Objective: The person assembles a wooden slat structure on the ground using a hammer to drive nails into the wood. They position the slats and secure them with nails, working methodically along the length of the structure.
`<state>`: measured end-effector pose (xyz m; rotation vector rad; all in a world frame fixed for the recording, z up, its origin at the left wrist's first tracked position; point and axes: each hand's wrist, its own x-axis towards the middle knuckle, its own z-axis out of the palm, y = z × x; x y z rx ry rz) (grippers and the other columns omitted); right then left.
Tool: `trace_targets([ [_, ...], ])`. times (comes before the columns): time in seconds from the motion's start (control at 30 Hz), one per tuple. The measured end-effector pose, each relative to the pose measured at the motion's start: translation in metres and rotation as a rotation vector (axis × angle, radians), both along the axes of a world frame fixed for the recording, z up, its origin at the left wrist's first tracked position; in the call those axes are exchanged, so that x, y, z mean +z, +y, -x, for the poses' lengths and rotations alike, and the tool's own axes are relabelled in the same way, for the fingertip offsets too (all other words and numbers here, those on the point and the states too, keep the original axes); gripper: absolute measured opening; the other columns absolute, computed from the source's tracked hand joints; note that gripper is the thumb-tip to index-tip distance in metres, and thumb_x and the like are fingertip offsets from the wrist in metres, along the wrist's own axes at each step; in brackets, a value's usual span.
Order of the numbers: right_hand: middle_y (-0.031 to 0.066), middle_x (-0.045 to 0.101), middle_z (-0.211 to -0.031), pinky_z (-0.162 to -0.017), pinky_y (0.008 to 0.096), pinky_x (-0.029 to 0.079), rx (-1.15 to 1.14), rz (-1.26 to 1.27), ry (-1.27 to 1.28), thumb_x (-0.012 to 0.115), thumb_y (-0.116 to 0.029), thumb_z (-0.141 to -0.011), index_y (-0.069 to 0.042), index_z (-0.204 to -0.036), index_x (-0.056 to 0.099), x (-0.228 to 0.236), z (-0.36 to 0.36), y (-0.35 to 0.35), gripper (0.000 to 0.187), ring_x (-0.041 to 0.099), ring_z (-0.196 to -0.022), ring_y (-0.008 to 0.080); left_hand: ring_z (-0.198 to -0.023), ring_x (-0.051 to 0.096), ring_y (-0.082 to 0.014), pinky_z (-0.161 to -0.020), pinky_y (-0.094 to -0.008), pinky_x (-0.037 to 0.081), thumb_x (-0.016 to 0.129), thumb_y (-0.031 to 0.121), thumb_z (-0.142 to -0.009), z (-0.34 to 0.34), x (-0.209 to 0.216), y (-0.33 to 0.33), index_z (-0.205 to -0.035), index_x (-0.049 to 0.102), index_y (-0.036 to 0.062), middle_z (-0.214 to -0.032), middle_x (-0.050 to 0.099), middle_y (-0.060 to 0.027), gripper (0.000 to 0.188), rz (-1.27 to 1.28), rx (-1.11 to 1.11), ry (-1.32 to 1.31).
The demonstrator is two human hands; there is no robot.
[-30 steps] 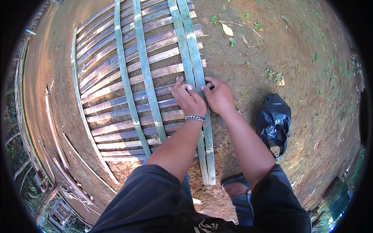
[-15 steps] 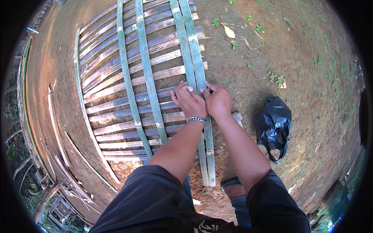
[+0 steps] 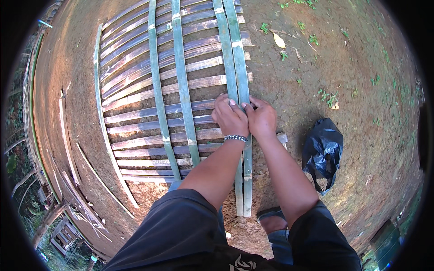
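Note:
Two long green bamboo strips [image 3: 247,176] lie close together, lengthwise over a lattice of bamboo slats [image 3: 131,116] on the ground. My left hand [image 3: 229,116], with a chain bracelet [image 3: 235,138] at its wrist, is closed at the left side of the pair. Opposite it, my right hand [image 3: 262,118] is closed on the right side, fingers curled and thumb on top. The two hands sit side by side, thumbs close together. What the fingertips do beneath the strips is hidden. Two more green strips [image 3: 180,67] cross the slats further left.
A black plastic bag [image 3: 323,153] stands on the bare soil at the right. My sandalled foot [image 3: 273,220] is just right of the strips' near ends. Loose bamboo pieces [image 3: 68,135] lie at the left. Small weeds [image 3: 329,97] and a dry leaf [image 3: 278,40] dot the ground.
The whole view has shifted slightly, so the lattice and bag appear further right. Both hands keep about the same place and grip on the strips.

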<state>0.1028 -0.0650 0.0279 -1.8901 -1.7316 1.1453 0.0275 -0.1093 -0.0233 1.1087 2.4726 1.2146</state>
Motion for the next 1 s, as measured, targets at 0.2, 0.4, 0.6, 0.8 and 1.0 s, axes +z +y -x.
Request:
trace_targets([
  [0.2, 0.018, 0.075, -0.104, -0.088, 0.0419, 0.057, -0.041, 0.035, -0.029, 0.08, -0.022, -0.085, -0.005, -0.114, 0.078, 0.005, 0.004, -0.002, 0.034, 0.073, -0.094, 0.0346, -0.117, 0.058, -0.0407, -0.1, -0.0518, 0.038, 0.052, 0.013, -0.101, -0.001, 0.001, 0.002, -0.106, 0.052, 0.0035, -0.12, 0.062, -0.0198, 0.011, -0.068, 0.02, 0.035],
  [0.4, 0.0178, 0.074, -0.105, -0.089, 0.0426, 0.056, -0.025, -0.014, -0.018, 0.079, -0.024, -0.085, -0.005, -0.114, 0.078, -0.007, 0.001, -0.004, 0.034, 0.072, -0.096, 0.0343, -0.115, 0.058, -0.039, -0.101, -0.0503, 0.039, 0.05, 0.015, -0.104, 0.0, 0.003, -0.002, -0.109, 0.052, 0.0017, -0.123, 0.062, -0.0208, 0.014, -0.106, 0.012, -0.018],
  [0.6, 0.0178, 0.075, -0.102, -0.089, 0.0426, 0.056, -0.039, 0.066, 0.0, 0.079, -0.025, -0.087, -0.006, -0.117, 0.077, 0.002, 0.003, -0.001, 0.036, 0.072, -0.094, 0.0344, -0.115, 0.057, -0.0312, -0.101, -0.0454, 0.043, 0.045, 0.017, -0.109, 0.035, 0.018, -0.017, -0.107, 0.051, -0.0012, -0.123, 0.061, -0.018, 0.02, -0.193, 0.06, -0.107],
  [0.8, 0.0161, 0.077, -0.098, -0.085, 0.0404, 0.057, -0.066, 0.138, 0.016, 0.078, -0.027, -0.089, -0.007, -0.121, 0.076, 0.003, 0.004, 0.0, 0.038, 0.074, -0.089, 0.031, -0.114, 0.058, -0.0391, -0.1, -0.0488, 0.042, 0.05, 0.013, -0.105, 0.162, 0.03, -0.052, -0.107, 0.054, 0.001, -0.123, 0.064, -0.0202, 0.013, -0.03, -0.053, 0.321],
  [1.0, 0.0147, 0.077, -0.096, -0.083, 0.0388, 0.057, -0.049, 0.188, 0.038, 0.078, -0.027, -0.089, -0.009, -0.125, 0.074, -0.01, 0.001, 0.004, 0.04, 0.075, -0.086, 0.0276, -0.12, 0.058, -0.0377, -0.102, -0.0511, 0.039, 0.055, 0.012, -0.101, 0.222, 0.013, -0.084, -0.109, 0.058, 0.0047, -0.124, 0.065, -0.0169, 0.011, 0.278, -0.013, 0.365],
])
